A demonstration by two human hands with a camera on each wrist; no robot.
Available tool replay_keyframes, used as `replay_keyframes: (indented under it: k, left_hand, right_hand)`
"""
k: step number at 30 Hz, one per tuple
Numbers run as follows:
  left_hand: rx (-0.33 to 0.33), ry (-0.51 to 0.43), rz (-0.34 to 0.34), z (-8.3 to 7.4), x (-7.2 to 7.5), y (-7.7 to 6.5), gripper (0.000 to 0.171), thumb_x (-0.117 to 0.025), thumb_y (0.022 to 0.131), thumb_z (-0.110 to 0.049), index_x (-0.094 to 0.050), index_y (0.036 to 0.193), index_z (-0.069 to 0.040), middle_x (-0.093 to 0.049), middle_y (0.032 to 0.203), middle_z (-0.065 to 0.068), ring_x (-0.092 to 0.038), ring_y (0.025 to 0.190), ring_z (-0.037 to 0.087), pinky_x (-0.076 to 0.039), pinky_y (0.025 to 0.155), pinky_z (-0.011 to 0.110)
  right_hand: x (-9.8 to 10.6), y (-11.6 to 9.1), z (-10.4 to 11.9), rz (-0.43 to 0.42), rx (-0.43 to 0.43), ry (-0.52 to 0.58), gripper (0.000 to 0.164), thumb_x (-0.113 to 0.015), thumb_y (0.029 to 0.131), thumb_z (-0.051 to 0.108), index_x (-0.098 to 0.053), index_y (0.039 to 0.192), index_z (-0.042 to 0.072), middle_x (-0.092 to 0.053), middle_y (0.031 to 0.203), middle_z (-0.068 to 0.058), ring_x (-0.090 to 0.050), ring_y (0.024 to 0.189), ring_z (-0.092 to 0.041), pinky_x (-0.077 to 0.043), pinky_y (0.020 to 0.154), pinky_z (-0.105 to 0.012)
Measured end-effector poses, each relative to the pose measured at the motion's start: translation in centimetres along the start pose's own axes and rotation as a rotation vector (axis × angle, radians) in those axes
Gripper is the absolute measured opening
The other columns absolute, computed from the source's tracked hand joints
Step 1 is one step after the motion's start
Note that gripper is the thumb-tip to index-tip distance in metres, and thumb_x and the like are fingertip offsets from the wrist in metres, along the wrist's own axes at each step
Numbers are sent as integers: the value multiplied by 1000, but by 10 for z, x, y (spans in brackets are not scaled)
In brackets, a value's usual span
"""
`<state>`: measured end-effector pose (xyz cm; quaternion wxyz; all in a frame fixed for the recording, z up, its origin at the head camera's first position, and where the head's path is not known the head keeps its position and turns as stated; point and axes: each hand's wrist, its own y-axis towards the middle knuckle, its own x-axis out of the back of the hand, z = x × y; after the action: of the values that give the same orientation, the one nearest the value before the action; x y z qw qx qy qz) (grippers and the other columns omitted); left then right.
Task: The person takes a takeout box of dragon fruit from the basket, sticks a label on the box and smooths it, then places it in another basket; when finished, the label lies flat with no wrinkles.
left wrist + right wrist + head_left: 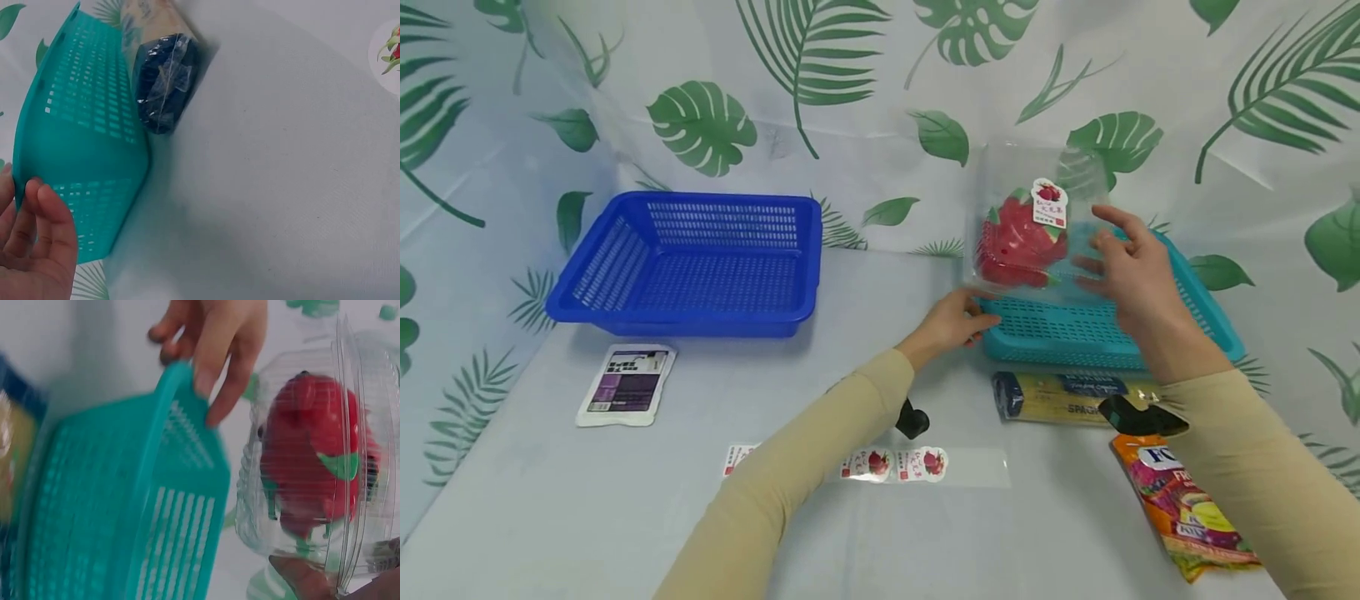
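Note:
A clear plastic clamshell box (1088,179) with a red toy dragon fruit (1018,237) inside is held over the teal basket (1060,354). On its lid sits a dragon fruit sticker (1049,203). My right hand (1138,267) grips the box by its right side; its fingers (300,578) show at the box edge in the right wrist view. With thumb and fingers, my left hand (951,321) pinches the basket's rim at the near left corner, as the left wrist view (40,234) also shows.
A blue basket (700,321) stands at the back left, a white and purple pouch (627,386) before it. A spaghetti pack (1060,398) lies along the teal basket's front, near an orange snack bag (1187,508). A sticker strip (970,467) lies partly under the left sleeve.

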<state>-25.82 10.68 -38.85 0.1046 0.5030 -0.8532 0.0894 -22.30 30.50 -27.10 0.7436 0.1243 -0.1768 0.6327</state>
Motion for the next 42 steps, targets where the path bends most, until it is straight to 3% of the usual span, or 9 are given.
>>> replay_keyframes:
  k: [5,9,15,20,27,32,35,39,42]
  left_hand:
    - [12,-35,-6,-2,4,-3,42,-66,95,-17,-52,133,-6,-60,85,3,-66,85,35,-52,57,24]
    - [20,-52,2,-2,5,-4,42,-65,95,-17,-51,134,-7,-61,84,3,-64,92,40,-53,59,27]
    - [25,-57,2,-1,5,-4,42,-65,96,-18,-52,135,-10,-61,84,4,-63,76,29,-55,63,35]
    - [19,-43,6,0,5,-3,45,-65,96,-19,-51,137,-9,-62,85,4,-58,63,14,-55,60,34]
    - [16,-54,23,-3,4,-3,45,-64,96,-17,-51,138,-7,-62,85,5,-64,83,37,-54,78,53]
    - [25,-42,21,-5,2,-3,43,-64,96,-18,-52,136,-10,-61,84,3,-64,91,43,-54,79,53]
    - [25,-28,17,-5,2,-3,42,-65,96,-18,-52,135,-11,-62,84,3,-65,86,40,-56,72,47]
    - [24,2,18,-7,1,-4,42,-65,96,-20,-52,135,-13,-62,85,3,-64,73,29,-54,60,32]
    - [28,0,21,-8,2,-5,42,-64,96,-20,-52,136,-13,-63,86,4,-63,72,27,-55,61,35]
  right_hand:
    - [17,10,-14,11,6,-108,51,-27,105,44,-24,154,36,-33,145,-18,-57,117,-21,-52,90,-32]
    - [31,16,-26,44,19,-160,53,-29,104,43,-26,155,29,-38,135,-12,-59,96,-2,-54,75,-18]
    - [50,22,-38,108,6,-206,56,-27,104,45,-22,157,27,-34,141,-19,-58,88,5,-55,74,-20]
    - [62,28,-44,165,0,-237,57,-24,104,45,-17,158,26,-16,154,-32,-55,90,6,-55,77,-23]
    - [72,32,-56,190,-8,-294,59,-23,105,43,-15,158,17,-22,148,-33,-54,90,3,-57,77,-28]
    - [75,36,-69,237,-34,-330,62,-21,105,44,-12,158,13,-22,144,-34,-58,111,-27,-57,77,-33]
    - [75,39,-76,246,-43,-349,63,-20,105,44,-10,158,11,-23,142,-34,-41,125,-51,-57,78,-40]
    - [74,42,-82,244,-81,-354,62,-20,105,42,-10,157,11,-15,150,-35,-39,125,-52,-52,88,-51]
    - [76,45,-82,267,-123,-349,62,-19,105,44,-7,158,13,-6,155,-34,-34,129,-54,-44,97,-59]
